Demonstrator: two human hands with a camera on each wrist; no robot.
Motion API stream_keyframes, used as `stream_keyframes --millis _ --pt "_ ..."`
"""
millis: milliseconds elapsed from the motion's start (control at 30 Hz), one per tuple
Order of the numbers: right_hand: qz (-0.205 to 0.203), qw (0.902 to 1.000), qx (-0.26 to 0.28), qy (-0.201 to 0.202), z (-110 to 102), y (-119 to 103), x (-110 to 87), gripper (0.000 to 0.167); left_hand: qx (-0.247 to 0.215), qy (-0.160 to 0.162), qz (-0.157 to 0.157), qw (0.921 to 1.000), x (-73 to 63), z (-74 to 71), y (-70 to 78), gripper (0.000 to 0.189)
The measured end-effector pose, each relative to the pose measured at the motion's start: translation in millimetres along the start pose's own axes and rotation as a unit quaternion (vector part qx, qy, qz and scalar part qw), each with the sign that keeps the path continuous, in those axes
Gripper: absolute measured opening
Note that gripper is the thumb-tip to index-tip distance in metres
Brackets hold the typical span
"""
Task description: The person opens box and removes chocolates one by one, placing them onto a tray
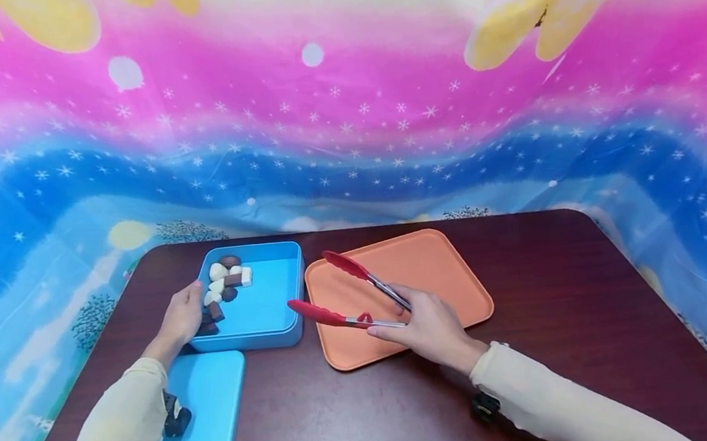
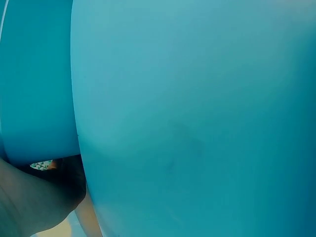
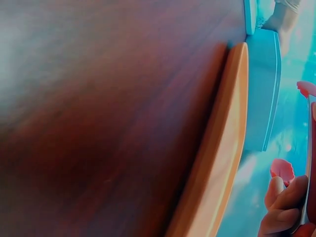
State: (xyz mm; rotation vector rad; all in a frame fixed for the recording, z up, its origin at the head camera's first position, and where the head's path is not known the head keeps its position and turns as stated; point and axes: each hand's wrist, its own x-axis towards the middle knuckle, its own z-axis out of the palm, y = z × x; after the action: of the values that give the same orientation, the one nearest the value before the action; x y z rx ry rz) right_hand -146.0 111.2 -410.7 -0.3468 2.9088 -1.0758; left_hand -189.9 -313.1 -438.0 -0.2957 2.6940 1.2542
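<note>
My right hand [image 1: 434, 326] holds a pair of tongs [image 1: 348, 265] with red tips and metal arms. The tongs are spread, with nothing between their tips, above the left part of an orange tray [image 1: 462, 288]. With the thumb at its rim, my left hand [image 1: 180, 315] grips the left side of a blue box [image 1: 275, 338]; most of its fingers are hidden. Brown and white chocolates [image 1: 231, 280] lie in a cluster along the left half inside the box. In the right wrist view, curled fingers [image 3: 286, 207] are around the tongs.
A blue lid [image 1: 218, 404] lies on the table in front of the box, partly under my left forearm. The dark wooden table [image 1: 558, 286] extends to the right of the tray. A patterned cloth [image 1: 346, 143] hangs behind the table.
</note>
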Motion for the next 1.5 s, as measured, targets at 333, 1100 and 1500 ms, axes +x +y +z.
stream_keyframes --millis 333,1100,1500 --pt "-0.026 0.9996 -0.001 -0.008 14.8 -25.7 19.2 0.083 -0.008 -0.007 -0.013 0.9999 3.2 -3.4 3.0 0.077" --pt "-0.065 0.9955 -0.038 -0.057 51.7 -70.2 63.0 0.084 -0.009 -0.001 -0.008 0.9999 3.6 -4.2 -1.4 0.076" --pt "-0.047 0.9932 -0.084 -0.065 66.9 -86.6 79.2 0.083 0.006 0.002 -0.020 0.9998 4.1 0.0 0.1 0.076"
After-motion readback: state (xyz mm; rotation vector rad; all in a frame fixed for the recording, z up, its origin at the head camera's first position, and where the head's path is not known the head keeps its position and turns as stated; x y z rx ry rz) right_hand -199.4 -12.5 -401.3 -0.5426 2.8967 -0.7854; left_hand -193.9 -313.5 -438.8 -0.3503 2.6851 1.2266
